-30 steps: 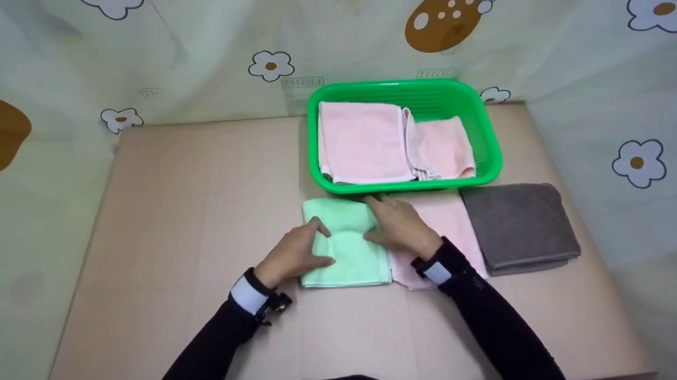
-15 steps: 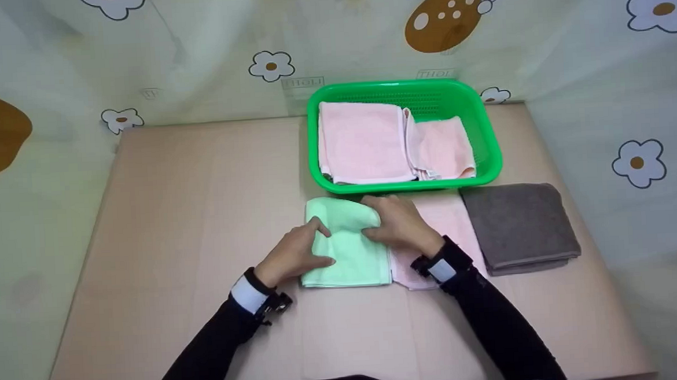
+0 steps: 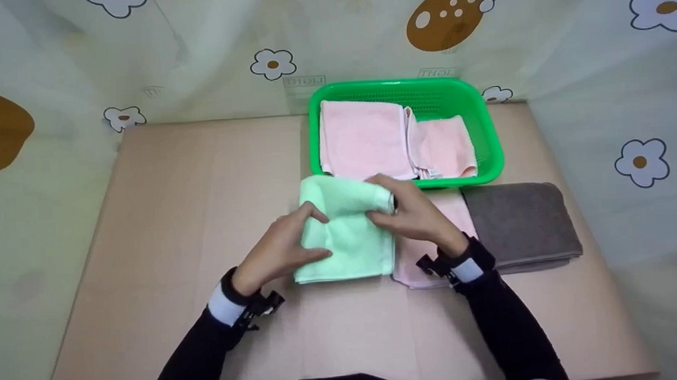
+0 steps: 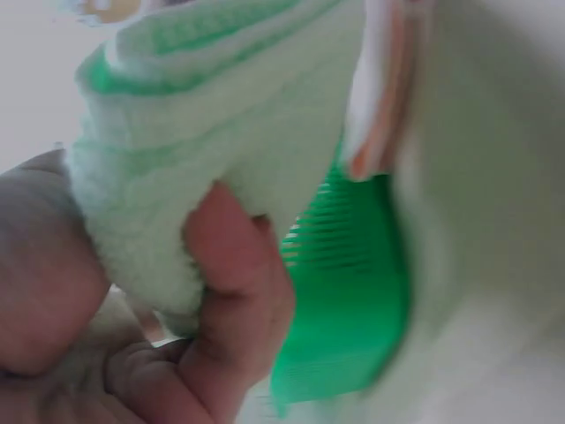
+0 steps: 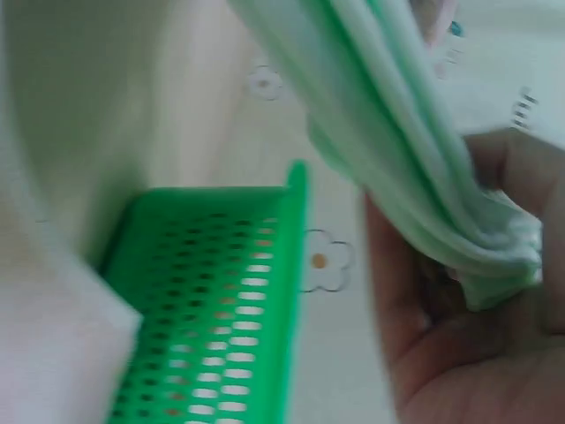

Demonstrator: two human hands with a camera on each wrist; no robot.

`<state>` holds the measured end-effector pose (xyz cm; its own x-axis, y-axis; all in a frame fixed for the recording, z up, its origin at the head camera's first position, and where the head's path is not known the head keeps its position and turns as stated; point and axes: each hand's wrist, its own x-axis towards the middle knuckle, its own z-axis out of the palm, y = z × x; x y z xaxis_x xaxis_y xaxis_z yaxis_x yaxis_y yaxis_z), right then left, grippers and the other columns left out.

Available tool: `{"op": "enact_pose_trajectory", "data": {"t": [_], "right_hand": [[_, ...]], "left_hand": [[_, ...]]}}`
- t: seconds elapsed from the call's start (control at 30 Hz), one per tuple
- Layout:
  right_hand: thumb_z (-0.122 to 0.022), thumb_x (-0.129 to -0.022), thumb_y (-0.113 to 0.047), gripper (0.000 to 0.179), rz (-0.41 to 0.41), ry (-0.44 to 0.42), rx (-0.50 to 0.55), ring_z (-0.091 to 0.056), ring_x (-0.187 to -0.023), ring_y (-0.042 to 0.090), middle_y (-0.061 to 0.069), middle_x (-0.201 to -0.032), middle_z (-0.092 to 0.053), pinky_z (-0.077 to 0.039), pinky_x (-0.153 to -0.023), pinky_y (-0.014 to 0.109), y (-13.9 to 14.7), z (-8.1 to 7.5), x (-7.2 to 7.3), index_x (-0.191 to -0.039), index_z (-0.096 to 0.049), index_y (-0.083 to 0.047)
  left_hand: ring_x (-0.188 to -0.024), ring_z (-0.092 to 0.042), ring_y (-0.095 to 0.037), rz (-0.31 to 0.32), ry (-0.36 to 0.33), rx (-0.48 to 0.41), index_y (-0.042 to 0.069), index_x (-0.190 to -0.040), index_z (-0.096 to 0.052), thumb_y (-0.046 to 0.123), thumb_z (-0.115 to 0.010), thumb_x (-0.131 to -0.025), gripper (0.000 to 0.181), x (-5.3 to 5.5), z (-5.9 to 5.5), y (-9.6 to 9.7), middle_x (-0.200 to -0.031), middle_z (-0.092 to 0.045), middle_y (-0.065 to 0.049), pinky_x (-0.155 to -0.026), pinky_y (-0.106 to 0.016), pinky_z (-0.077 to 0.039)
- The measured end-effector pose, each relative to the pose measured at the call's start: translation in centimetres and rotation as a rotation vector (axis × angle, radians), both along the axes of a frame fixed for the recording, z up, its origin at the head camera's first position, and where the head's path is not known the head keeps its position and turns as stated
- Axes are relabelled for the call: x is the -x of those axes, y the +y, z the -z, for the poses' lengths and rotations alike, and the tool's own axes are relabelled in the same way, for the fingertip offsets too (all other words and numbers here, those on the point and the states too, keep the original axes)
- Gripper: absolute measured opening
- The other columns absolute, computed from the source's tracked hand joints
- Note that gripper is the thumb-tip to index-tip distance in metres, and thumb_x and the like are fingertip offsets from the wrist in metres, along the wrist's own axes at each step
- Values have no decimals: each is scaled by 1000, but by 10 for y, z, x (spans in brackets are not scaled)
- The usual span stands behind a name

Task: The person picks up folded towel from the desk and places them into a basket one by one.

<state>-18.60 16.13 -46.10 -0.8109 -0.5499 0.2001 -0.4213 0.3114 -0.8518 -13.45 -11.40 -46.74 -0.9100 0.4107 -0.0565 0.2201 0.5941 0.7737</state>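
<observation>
A folded mint-green towel (image 3: 350,244) is held between both hands, raised in front of the basket, its right upper corner bent over. My left hand (image 3: 274,242) grips its left edge with thumb and fingers; in the left wrist view the fingers curl round the towel's folded layers (image 4: 212,124). On the opposite edge my right hand (image 3: 418,209) pinches the towel, and the right wrist view shows its stacked layers (image 5: 397,159) between thumb and fingers. The towel's top covers part of the basket's front rim in the head view.
A green plastic basket (image 3: 491,147) stands at the back, with folded pink towels (image 3: 365,139) inside. To the right on the table (image 3: 166,222) lie a folded pink towel (image 3: 420,261), partly under the right forearm, and a folded grey towel (image 3: 523,224). A patterned curtain (image 3: 203,46) surrounds the table.
The mint-green towel was lying flat; its upper right part was lifted first, and now both hands have raised it off the table toward the basket.
</observation>
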Motion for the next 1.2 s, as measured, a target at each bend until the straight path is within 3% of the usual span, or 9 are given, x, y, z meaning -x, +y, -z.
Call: {"op": "enact_pose_trajectory", "data": {"t": [0.13,0.23,0.5,0.6,0.73,0.8,0.9,1.0,1.2], "right_hand": [[-73,-90,3,58,43,40,296,-69,-103,21,13,-124,-66,-60,-84,32,-5,-19,-9,-144,-53,1],[-70,-90,7,67,77,69,415,-69,-105,23,15,-122,-65,-59,-87,33,-9,-23,-11,-151,-43,1],[-66,-95,6,67,198,120,489,-74,-95,25,19,-120,-69,-61,-75,34,-13,-13,0,-149,-27,-3],[-66,-96,5,49,261,191,478,-70,-85,17,16,-116,-66,-57,-69,25,-10,-10,7,-137,-39,3],[-65,-98,3,26,286,203,459,-64,-98,14,18,-118,-64,-53,-84,22,-4,-6,21,-123,-60,9],[-66,-97,3,36,253,163,445,-59,-120,15,18,-134,-61,-49,-101,25,1,-5,27,-132,-60,8],[-73,-93,-2,71,192,107,360,-39,-147,16,11,-160,-42,-37,-118,33,8,-2,35,-156,-39,0],[-78,-89,-9,97,158,122,198,-25,-154,15,2,-171,-23,-29,-123,38,13,1,42,-166,-19,-11],[-68,-91,-5,94,180,220,32,-18,-159,19,4,-174,-16,-17,-128,48,21,6,51,-167,-13,-11]], "left_hand": [[-90,-60,-19,-34,90,-72,16,-121,-59,20,-91,-81,51,-7,-28,-5,-104,-69,-5,-81,-35,-50],[-91,-60,-19,-56,149,-100,15,-121,-60,22,-91,-81,51,-10,-39,-6,-110,-70,-5,-81,-35,-50],[-98,-59,-19,-86,247,-135,15,-124,-62,24,-90,-83,50,6,-34,0,-118,-68,-3,-85,-35,-48],[-104,-60,-20,-89,261,-153,14,-125,-63,23,-89,-84,49,20,-31,6,-122,-68,-4,-89,-36,-47],[-110,-60,-21,-100,260,-180,12,-126,-63,22,-88,-84,50,43,-29,17,-126,-67,-5,-94,-38,-47],[-113,-60,-22,-112,253,-198,12,-127,-63,21,-88,-84,50,56,-27,22,-128,-67,-6,-95,-40,-47],[-116,-59,-22,-133,247,-222,12,-128,-62,20,-87,-85,51,74,-25,29,-132,-66,-6,-99,-41,-47],[-118,-58,-22,-152,222,-241,13,-129,-62,20,-86,-86,50,90,-21,34,-134,-65,-6,-99,-41,-47],[-122,-57,-20,-162,167,-267,15,-130,-63,19,-87,-86,50,106,-16,38,-137,-64,-4,-102,-40,-46]]}}
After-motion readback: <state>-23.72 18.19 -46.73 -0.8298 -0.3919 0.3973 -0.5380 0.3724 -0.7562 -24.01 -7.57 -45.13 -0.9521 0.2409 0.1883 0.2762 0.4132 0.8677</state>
